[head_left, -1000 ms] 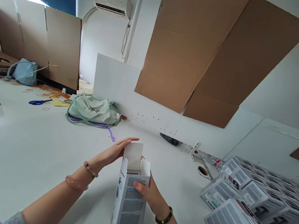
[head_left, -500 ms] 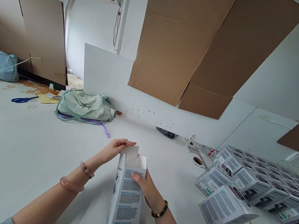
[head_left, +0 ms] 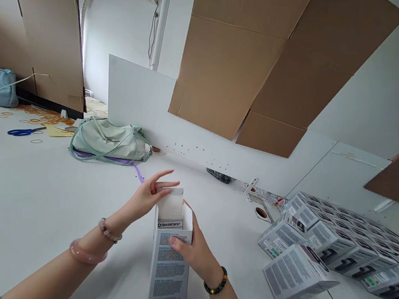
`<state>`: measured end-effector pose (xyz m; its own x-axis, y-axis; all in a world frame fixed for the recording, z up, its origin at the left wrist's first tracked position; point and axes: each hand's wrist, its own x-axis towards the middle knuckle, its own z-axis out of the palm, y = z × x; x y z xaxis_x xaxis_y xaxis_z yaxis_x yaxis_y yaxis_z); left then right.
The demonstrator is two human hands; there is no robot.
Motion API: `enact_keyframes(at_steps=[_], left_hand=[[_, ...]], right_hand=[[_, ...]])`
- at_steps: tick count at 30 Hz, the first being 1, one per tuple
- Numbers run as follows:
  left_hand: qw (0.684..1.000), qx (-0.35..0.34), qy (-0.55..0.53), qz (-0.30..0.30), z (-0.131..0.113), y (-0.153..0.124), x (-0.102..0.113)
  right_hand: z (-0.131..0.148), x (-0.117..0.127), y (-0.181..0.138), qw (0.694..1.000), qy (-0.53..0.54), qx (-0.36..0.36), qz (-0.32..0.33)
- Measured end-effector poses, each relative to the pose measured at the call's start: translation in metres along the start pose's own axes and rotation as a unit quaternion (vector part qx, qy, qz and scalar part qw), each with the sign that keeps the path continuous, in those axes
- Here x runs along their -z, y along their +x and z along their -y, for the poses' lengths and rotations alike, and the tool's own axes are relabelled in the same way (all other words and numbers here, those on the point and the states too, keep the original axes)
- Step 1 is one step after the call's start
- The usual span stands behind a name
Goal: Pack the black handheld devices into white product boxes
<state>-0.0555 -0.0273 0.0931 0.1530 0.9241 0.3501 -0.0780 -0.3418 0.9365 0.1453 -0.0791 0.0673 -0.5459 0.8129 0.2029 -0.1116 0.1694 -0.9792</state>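
Observation:
A tall printed carton stands upright in front of me with its top open. Its white top flap is raised, and inside the opening shows a panel marked SilverCrest. My right hand is wrapped around the carton's right side, thumb on the printed front and fingers behind. At the flap's upper left edge is my left hand, its thumb touching the flap and its other fingers stretched out and apart above it.
Rows of similar cartons stand on the right, with one carton apart in front. A pale green bag, blue scissors and orange rubber bands lie at the back left. A tape roll sits near the wall.
The carton's top has tilted toward me, bringing the SilverCrest panel into view. My left fingers have lifted off the flap's top and spread; my right hand keeps its hold.

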Motion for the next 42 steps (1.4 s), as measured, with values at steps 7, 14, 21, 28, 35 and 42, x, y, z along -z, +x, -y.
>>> enact_keyframes(at_steps=[7,14,21,28,35,42], left_hand=[[0.97,-0.109,-0.073,0.207,0.01,-0.007,-0.001],[0.972,0.028,0.051,0.228,0.023,-0.011,-0.02],[0.985,0.124,-0.008,0.118,0.034,-0.008,-0.026],[0.987,0.08,-0.008,0.138,0.041,-0.007,-0.026],[0.988,0.07,-0.011,0.136,0.047,-0.01,-0.029],[0.992,0.068,-0.015,0.102,0.063,-0.011,-0.035]], right_hand=[[-0.01,0.008,0.0,0.978,-0.082,0.156,-0.11],[-0.026,0.021,0.013,0.98,0.062,0.127,-0.143],[-0.043,0.034,0.014,0.971,0.202,0.033,-0.122],[-0.053,0.032,0.015,0.98,0.176,0.023,-0.085],[-0.065,0.032,0.015,0.981,0.179,0.038,-0.061],[-0.068,0.031,0.013,0.981,0.18,0.032,-0.058]])
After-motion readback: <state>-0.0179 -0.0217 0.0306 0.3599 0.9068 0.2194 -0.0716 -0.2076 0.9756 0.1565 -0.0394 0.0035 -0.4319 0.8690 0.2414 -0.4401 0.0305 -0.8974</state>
